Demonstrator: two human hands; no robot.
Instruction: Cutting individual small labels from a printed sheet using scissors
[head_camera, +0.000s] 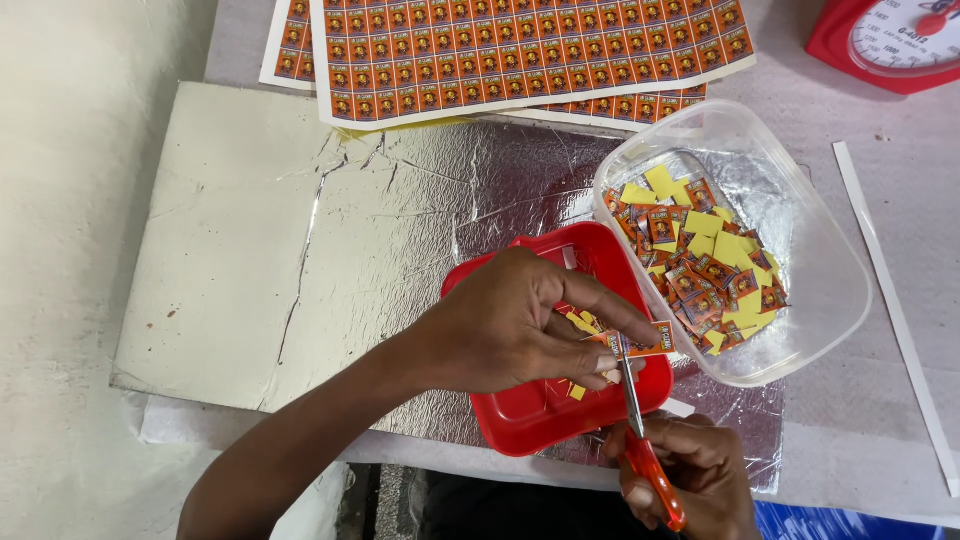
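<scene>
Over the red tray (520, 420), the left hand (510, 325) pinches a small strip of orange labels (645, 341) between thumb and fingers, the strip lying roughly crosswise, its free end pointing right toward the clear tub (800, 230) of cut labels. From below, the right hand (695, 470) grips red-handled scissors (640, 420), fingers closed round the handles, blades running up and away, tips at the strip. Printed label sheets (520, 50) lie beyond on the foil board (400, 200).
</scene>
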